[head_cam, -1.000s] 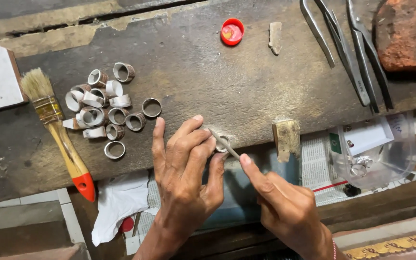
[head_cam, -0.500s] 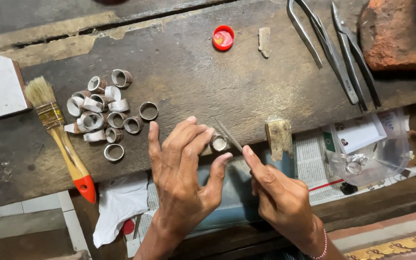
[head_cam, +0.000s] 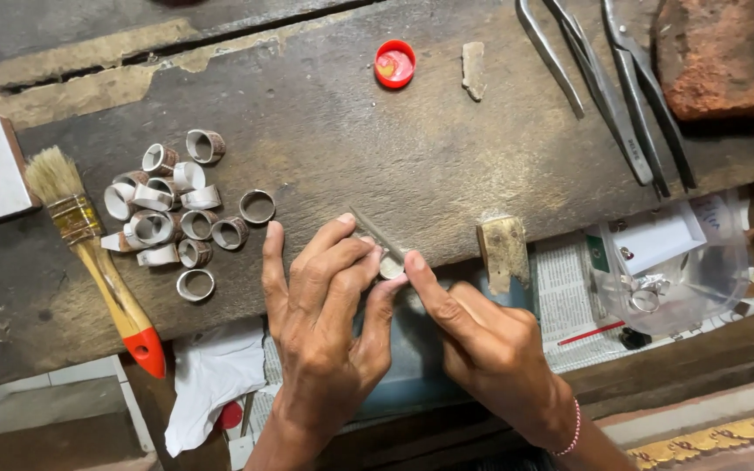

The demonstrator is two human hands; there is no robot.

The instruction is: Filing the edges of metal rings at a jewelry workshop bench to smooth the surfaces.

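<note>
A: What are the 2 hands doing at the front edge of the counter [head_cam: 447, 166]?

B: The left hand [head_cam: 325, 323] is pinching a small metal ring [head_cam: 390, 267] between thumb and fingertips, pressing it down at the counter's edge. The right hand [head_cam: 482, 340] is gripping a thin file [head_cam: 375, 234], forefinger stretched along it, and is laying it across the ring.

A: So which step would you say this is?

B: I'd judge the ring is being filed or smoothed. The next stroke is calling for a firm pinch so the ring is not rolling, and a flat, even push of the file.

A: How is the ring looking?

B: Dull grey, a short open band, mostly hidden by the fingertips.

A: And around them?

B: A heap of similar rings [head_cam: 172, 209] is lying well to the left, beside a brush [head_cam: 98, 257]. A small wooden peg [head_cam: 503, 249] is standing just right of the hands, and tongs [head_cam: 608, 96] are resting at the far right.
</note>
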